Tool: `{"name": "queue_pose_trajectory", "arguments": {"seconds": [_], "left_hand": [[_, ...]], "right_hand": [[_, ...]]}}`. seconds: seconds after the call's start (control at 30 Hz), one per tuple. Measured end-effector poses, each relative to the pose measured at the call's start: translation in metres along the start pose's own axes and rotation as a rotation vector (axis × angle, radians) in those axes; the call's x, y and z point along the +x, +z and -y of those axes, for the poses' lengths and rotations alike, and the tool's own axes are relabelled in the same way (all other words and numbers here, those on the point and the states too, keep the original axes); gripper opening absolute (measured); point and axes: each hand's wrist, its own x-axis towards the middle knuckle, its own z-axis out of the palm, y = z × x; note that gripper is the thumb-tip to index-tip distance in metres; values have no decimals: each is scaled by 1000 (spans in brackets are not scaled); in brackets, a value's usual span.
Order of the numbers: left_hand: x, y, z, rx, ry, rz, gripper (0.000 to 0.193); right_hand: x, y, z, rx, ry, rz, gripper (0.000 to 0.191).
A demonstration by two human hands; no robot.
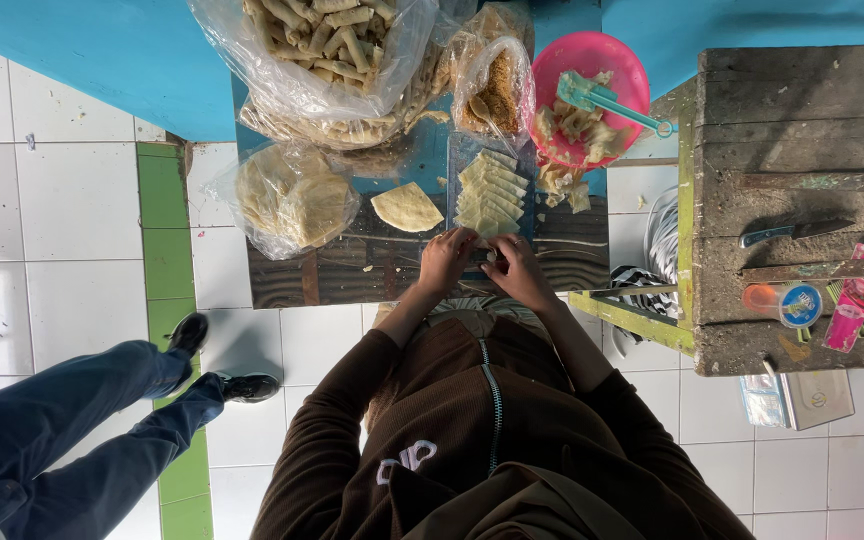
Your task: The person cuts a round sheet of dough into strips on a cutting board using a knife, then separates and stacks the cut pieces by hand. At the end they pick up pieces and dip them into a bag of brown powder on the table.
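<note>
Left hand (445, 260) and right hand (514, 268): both extended from bent forearms, knuckles up, fingers curled together over one small piece of pastry wrapper (493, 256) at the near edge of the wooden table (352, 275). Pinch on wrapper shared by both; exact finger contact too small to resolve. Directly beyond the hands: one fanned row of cut wrappers (490, 190). Left of that row: one loose triangular wrapper (407, 207), then one bag of round wrappers (292, 195). Beyond: one large bag of rolled pieces (327, 40), one small bag of filling (497, 92), one pink bowl (592, 60) with a teal utensil (602, 100).
</note>
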Motion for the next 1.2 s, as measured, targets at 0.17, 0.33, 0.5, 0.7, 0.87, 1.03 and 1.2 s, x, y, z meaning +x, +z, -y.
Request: {"name": "queue_pose_trajectory", "arguments": {"seconds": [0.17, 0.33, 0.5, 0.7, 0.87, 1.03, 1.2], "left_hand": [[4, 2, -5, 14, 0, -26, 12], [5, -2, -6, -8, 7, 29, 13], [8, 3, -2, -84, -222, 24, 11], [5, 2, 15, 87, 178, 38, 16], [9, -4, 25, 82, 246, 132, 23], [15, 3, 21, 155, 195, 116, 19], [21, 8, 10, 32, -128, 70, 14]], "right_hand": [[5, 18, -24, -127, 12, -78, 12], [13, 24, -32, -143, 86, -99, 17], [17, 20, -30, -61, 260, -87, 16], [3, 14, -27, -253, -48, -92, 24], [0, 16, -30, -205, -82, -111, 20], [7, 19, -32, -249, -53, -114, 14], [22, 15, -31, -179, 142, -40, 9]]}}
